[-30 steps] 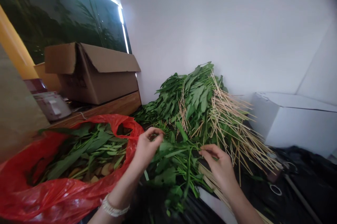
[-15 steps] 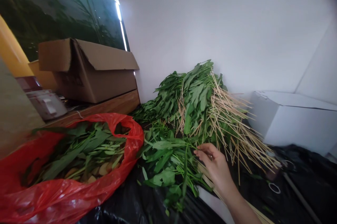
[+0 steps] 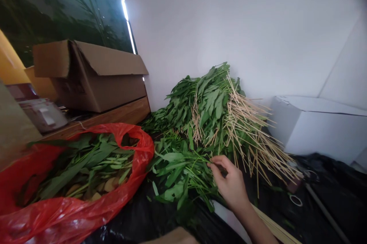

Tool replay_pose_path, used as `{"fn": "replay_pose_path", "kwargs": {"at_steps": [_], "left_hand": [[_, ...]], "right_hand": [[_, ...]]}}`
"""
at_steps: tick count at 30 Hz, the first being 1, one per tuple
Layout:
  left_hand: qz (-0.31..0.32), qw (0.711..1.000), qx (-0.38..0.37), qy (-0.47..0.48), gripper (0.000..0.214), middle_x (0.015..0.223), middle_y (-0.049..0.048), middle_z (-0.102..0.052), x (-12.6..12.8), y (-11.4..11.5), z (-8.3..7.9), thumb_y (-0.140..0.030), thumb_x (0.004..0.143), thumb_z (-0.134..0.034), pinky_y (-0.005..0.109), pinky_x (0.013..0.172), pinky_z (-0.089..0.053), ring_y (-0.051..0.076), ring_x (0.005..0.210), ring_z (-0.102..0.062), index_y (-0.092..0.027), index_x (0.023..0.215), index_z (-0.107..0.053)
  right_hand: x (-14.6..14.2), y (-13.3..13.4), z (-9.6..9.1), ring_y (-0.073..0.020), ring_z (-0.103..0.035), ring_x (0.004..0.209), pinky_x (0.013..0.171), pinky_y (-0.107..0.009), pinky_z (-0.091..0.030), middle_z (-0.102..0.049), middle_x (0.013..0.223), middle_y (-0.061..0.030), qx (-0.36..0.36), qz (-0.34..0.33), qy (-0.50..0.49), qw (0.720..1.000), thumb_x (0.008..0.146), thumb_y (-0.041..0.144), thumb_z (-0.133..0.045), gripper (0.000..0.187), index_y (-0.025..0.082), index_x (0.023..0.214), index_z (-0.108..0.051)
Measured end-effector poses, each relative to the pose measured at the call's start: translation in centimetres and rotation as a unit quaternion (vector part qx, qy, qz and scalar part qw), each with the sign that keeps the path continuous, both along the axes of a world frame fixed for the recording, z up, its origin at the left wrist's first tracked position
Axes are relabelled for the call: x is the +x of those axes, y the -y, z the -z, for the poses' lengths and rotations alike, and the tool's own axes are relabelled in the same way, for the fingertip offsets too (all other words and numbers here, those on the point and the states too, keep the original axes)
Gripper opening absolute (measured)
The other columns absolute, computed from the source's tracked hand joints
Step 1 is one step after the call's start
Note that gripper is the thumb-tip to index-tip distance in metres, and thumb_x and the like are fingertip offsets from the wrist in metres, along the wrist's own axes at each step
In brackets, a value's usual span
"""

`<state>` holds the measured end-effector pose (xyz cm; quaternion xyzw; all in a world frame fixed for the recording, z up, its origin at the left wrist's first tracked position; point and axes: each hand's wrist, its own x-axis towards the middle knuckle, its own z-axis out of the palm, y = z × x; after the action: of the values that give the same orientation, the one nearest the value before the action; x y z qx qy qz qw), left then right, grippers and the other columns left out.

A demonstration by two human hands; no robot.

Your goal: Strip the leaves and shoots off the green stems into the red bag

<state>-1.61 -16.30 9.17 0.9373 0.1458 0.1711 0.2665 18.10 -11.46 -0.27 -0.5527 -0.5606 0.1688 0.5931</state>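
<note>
My right hand (image 3: 229, 183) rests at the near edge of a loose bunch of green leafy stems (image 3: 177, 171) and pinches a stem between thumb and fingers. Behind it rises a big pile of leafy greens (image 3: 200, 102) threaded on thin bamboo skewers (image 3: 252, 137), leaning against the white wall. A red plastic bag (image 3: 71, 205) at the left lies open and holds loose leaves and trimmings. My left hand is out of view.
A brown cardboard box (image 3: 94, 79) sits on a wooden ledge at the left, with a small scale-like device (image 3: 43, 116) in front of it. A white box (image 3: 318, 125) stands at the right. Black plastic sheeting (image 3: 329, 205) covers the surface, with a rubber band (image 3: 294, 199) on it.
My left hand, which pinched leaves beside the red bag a second ago, has withdrawn out of view. My right hand has shifted slightly left along the stems.
</note>
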Motion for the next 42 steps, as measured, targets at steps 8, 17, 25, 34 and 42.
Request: {"fn": "replay_pose_path", "kwargs": {"at_steps": [8, 17, 25, 34, 42], "left_hand": [[-0.124, 0.984, 0.122, 0.048, 0.017, 0.081, 0.0029, -0.066, 1.7, -3.1, 3.1, -0.020, 0.093, -0.052, 0.022, 0.067, -0.044, 0.014, 0.075, -0.060, -0.020, 0.091, -0.069], [-0.177, 0.941, 0.272, 0.096, 0.022, 0.094, 0.0056, -0.068, 1.9, -5.2, 3.9, -0.019, 0.095, -0.046, 0.026, 0.073, -0.048, 0.015, 0.083, -0.062, -0.021, 0.102, -0.067], [-0.263, 0.895, 0.359, -0.024, 0.017, 0.085, 0.0042, -0.063, 2.5, -8.7, 3.7, -0.017, 0.091, -0.053, 0.028, 0.064, -0.046, 0.019, 0.078, -0.053, -0.022, 0.095, -0.069], [-0.213, 0.896, 0.386, -0.061, 0.006, 0.083, 0.0047, -0.059, 1.8, -9.0, 3.4, -0.015, 0.083, -0.058, 0.030, 0.068, -0.045, 0.019, 0.077, -0.051, -0.017, 0.080, -0.063], [-0.308, 0.918, 0.214, 0.130, 0.010, 0.074, 0.0019, -0.058, 0.7, -10.3, 3.1, -0.008, 0.071, -0.057, 0.028, 0.070, -0.043, 0.017, 0.075, -0.053, -0.017, 0.069, -0.062]], "right_hand": [[-0.2, 0.2, -0.2, -0.0183, -0.067, 0.081, 0.076, -0.029, -0.049, -0.071, 0.084, -0.0028, 0.000, -0.005, 0.009, 1.000, 0.083, 0.032, -0.054, 0.012, 0.022, 0.086, -0.062], [-0.5, 0.5, -0.1, -0.0188, -0.067, 0.084, 0.079, -0.030, -0.050, -0.071, 0.089, -0.0040, 0.022, -0.001, 0.041, 0.999, 0.086, 0.028, -0.051, 0.013, 0.023, 0.093, -0.061], [-0.8, 0.9, -0.2, -0.0192, -0.065, 0.083, 0.077, -0.031, -0.049, -0.069, 0.089, -0.0031, 0.046, 0.027, 0.137, 0.989, 0.085, 0.021, -0.050, 0.014, 0.023, 0.096, -0.057], [-1.0, 1.0, -0.1, -0.0204, -0.063, 0.082, 0.078, -0.034, -0.046, -0.069, 0.088, -0.0043, 0.094, 0.036, 0.218, 0.971, 0.088, 0.020, -0.049, 0.015, 0.023, 0.098, -0.059], [-0.1, 0.9, -0.7, -0.0200, -0.063, 0.071, 0.070, -0.032, -0.045, -0.070, 0.074, -0.0013, 0.020, -0.007, 0.150, 0.988, 0.087, 0.034, -0.054, 0.017, 0.025, 0.081, -0.067]]}}
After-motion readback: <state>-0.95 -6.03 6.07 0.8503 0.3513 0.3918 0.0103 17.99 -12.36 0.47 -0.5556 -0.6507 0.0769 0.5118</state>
